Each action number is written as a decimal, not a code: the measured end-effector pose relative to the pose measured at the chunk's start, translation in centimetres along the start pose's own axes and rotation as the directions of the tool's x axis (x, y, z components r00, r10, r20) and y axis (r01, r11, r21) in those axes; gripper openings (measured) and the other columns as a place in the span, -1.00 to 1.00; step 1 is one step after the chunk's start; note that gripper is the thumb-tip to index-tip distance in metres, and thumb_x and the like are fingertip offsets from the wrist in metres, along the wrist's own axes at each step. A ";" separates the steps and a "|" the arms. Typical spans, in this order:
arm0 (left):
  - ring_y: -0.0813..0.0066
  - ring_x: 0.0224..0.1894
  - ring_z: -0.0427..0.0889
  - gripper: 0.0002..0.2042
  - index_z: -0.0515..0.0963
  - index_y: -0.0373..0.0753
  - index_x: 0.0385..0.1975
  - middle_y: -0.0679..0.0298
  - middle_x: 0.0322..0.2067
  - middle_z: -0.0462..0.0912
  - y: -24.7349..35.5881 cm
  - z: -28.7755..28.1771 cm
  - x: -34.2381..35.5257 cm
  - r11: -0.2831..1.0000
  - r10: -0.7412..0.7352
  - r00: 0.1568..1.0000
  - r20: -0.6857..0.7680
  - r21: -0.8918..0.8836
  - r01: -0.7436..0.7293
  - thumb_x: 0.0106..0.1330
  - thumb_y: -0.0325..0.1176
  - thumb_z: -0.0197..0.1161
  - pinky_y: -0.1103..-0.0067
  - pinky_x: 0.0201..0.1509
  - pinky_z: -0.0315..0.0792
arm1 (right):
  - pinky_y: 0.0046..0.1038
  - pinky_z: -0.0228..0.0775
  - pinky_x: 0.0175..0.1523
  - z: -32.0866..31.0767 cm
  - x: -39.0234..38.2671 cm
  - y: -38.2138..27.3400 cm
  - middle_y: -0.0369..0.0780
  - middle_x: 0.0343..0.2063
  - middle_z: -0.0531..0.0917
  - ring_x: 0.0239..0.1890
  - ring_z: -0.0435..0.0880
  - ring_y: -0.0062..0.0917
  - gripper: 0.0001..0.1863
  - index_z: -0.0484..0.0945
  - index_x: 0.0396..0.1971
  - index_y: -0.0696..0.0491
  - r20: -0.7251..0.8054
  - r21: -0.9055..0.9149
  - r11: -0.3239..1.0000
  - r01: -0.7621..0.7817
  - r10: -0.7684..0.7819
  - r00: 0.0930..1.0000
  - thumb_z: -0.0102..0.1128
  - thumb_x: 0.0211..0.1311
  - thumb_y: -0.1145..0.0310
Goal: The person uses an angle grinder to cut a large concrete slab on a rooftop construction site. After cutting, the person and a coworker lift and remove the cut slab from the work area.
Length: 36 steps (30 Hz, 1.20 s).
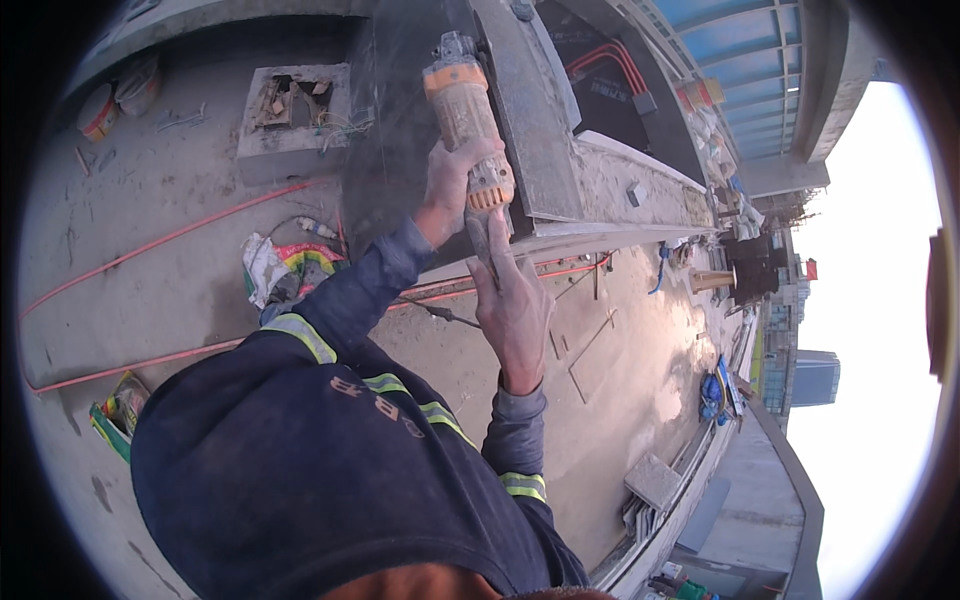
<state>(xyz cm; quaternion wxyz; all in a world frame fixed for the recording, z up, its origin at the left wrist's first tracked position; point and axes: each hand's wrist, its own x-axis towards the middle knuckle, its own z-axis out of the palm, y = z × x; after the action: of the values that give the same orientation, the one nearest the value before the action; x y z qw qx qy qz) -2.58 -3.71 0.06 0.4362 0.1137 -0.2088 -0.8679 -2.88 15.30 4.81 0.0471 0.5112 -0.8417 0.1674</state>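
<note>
My left hand (pixel 455 180) wraps round the dusty grey-and-orange body of a power tool (pixel 460 105), which looks like an angle grinder, with its metal head pointing up the picture. My right hand (pixel 515 315) is on the narrower grey tail of that tool, index finger stretched along it and thumb at its side; the other fingers are partly hidden. The tool's head lies against or just over the edge of a grey concrete ledge (pixel 540 185); contact is unclear. A dark, dusty surface (pixel 390 110) lies left of the tool.
At left are two buckets (pixel 98 112), a square concrete block (pixel 260 150) with debris, coloured sacks (pixel 290 270) and red hoses (pixel 150 242) on the floor (pixel 120 300). At right are blue bundles (pixel 715 390), stacked boards (pixel 650 480), loose sticks and distant buildings (pixel 810 375).
</note>
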 end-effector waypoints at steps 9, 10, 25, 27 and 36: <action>0.27 -0.40 0.78 -0.64 0.49 -0.33 -0.01 0.12 -0.35 0.66 -0.2 -0.4 -1.8 0.996 -0.019 0.999 0.043 0.088 0.015 0.35 -0.23 0.36 0.38 -0.36 0.73 | -0.16 0.54 -0.22 -1.6 -1.2 -1.3 -0.06 -0.32 0.71 -0.33 0.75 -0.18 -0.20 0.35 0.62 -0.28 0.080 -0.043 0.995 -0.085 0.088 0.993 0.41 0.41 0.25; 0.26 -0.40 0.78 -0.64 0.49 -0.33 -0.02 0.12 -0.35 0.67 -0.3 -0.4 -1.8 0.996 -0.011 0.999 0.044 0.087 0.007 0.36 -0.23 0.36 0.38 -0.36 0.73 | -0.17 0.52 -0.24 -1.4 -1.4 -1.0 -0.07 -0.34 0.69 -0.35 0.74 -0.19 -0.20 0.35 0.62 -0.30 0.050 -0.029 0.997 -0.066 0.067 0.996 0.41 0.41 0.25; 0.29 -0.38 0.78 -0.64 0.56 -0.36 -0.07 0.11 -0.33 0.70 -0.2 -1.3 1.1 0.996 -0.004 0.999 0.046 0.088 0.000 0.38 -0.16 0.32 0.38 -0.30 0.73 | -0.14 0.41 -0.38 0.7 0.8 -0.1 -0.11 -0.45 0.60 -0.49 0.65 -0.19 -0.18 0.35 0.62 -0.36 -0.054 -0.022 1.000 0.010 -0.011 0.998 0.44 0.38 0.19; 0.28 -0.39 0.78 -0.65 0.55 -0.36 -0.08 0.11 -0.34 0.69 -0.3 -1.0 0.0 0.994 -0.012 0.999 0.033 0.111 0.009 0.37 -0.18 0.32 0.37 -0.31 0.73 | -0.14 0.41 -0.38 0.5 -0.2 0.1 -0.10 -0.45 0.60 -0.49 0.64 -0.18 -0.18 0.35 0.62 -0.36 -0.083 0.006 1.000 0.026 -0.026 0.996 0.43 0.38 0.19; 0.23 -0.39 0.78 -0.66 0.54 -0.34 -0.06 0.10 -0.34 0.68 -0.4 -1.1 -0.4 0.991 -0.001 1.000 0.019 0.135 -0.001 0.36 -0.21 0.34 0.35 -0.32 0.73 | -0.14 0.41 -0.39 0.7 -1.1 0.0 -0.10 -0.46 0.60 -0.49 0.66 -0.17 -0.19 0.34 0.62 -0.38 -0.056 0.010 1.000 -0.009 0.010 0.998 0.42 0.39 0.18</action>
<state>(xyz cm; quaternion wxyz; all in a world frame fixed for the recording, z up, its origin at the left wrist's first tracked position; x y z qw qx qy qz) -2.23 -3.46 -1.12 0.4255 0.1346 -0.2710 -0.8529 -2.30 16.00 3.93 0.0672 0.5025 -0.8416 0.1862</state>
